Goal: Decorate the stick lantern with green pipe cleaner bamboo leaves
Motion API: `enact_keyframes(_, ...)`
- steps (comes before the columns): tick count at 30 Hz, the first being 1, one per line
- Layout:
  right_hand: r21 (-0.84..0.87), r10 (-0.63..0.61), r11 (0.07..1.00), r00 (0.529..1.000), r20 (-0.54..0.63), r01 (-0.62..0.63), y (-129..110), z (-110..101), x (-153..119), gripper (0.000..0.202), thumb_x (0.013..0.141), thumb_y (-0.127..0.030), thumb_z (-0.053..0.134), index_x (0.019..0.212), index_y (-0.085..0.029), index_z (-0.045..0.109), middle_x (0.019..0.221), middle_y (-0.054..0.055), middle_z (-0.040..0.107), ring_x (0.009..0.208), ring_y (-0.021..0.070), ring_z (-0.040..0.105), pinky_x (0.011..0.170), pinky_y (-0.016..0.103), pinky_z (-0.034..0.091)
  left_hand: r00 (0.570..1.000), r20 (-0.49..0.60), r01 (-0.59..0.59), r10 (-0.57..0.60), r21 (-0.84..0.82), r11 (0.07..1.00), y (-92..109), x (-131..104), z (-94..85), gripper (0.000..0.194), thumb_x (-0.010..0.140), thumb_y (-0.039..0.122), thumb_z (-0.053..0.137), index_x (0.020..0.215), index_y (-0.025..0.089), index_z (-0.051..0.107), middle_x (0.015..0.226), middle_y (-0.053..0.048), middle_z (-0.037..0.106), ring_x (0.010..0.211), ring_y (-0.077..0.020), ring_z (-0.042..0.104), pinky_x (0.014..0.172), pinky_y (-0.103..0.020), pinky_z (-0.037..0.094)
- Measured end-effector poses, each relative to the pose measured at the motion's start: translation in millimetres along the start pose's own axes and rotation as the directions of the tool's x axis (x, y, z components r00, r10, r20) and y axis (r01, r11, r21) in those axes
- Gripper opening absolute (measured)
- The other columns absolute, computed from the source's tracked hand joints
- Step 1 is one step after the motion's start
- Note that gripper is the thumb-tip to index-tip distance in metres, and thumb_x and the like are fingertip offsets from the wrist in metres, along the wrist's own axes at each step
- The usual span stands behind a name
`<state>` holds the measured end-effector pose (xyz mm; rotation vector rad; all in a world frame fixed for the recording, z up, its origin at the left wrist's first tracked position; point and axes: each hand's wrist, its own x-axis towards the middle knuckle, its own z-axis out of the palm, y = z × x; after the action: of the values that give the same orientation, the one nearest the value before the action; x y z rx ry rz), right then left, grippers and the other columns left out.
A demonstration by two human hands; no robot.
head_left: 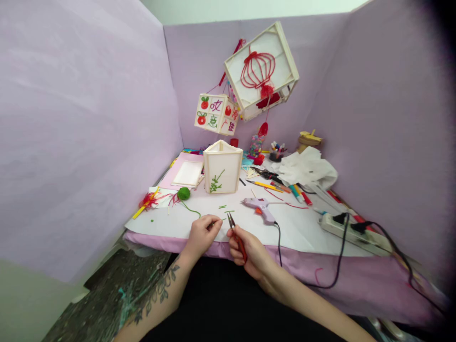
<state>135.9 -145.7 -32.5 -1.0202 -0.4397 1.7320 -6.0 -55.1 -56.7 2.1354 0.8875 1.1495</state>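
Note:
My left hand pinches a green yarn between thumb and fingers, and its short end sticks out to the right. That strand runs back to a green yarn ball. My right hand is closed around red-handled snips, whose dark blades stand apart close to the yarn's end. Just beyond the blades lie short cut green yarn pieces. Behind them a three-sided white lantern stands upright, with a green plant-like yarn design on its front panel.
A lilac glue gun lies right of my hands, its cord trailing off the front edge. A power strip sits at right, near crumpled white paper. Overhead hang a large lantern and a smaller one. Red yarn lies left.

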Motion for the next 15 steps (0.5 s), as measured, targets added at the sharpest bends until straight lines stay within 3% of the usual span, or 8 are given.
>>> enact_keyframes(7,-0.034,0.02,0.999,0.999,0.044,-0.018,-3.2,-0.1,-2.9,0.029,0.081,-0.047,0.054,0.08,-0.018,0.053,0.052,-0.01,0.034,0.039,0.0038,0.022,0.041,0.022,0.008,1.0,0.0,-0.003,0.003,0.007,1.0,-1.2,0.3,1.0,0.014,0.088,0.025,0.059,0.081,0.018,0.069,0.076,-0.003,0.071,0.067,-0.0139,0.062,0.062,-0.024,0.047)
enact_keyframes(15,-0.085,0.012,0.996,1.0,0.008,-0.012,-1.3,3.6,2.5,0.026,0.078,-0.043,0.055,0.071,-0.02,0.045,0.049,-0.011,0.03,0.039,0.0041,0.018,0.041,0.023,0.005,1.0,0.01,-0.011,0.011,0.006,1.0,1.4,1.0,-0.4,0.015,0.087,0.025,0.059,0.079,0.018,0.069,0.075,-0.003,0.071,0.064,-0.0136,0.061,0.06,-0.024,0.047)
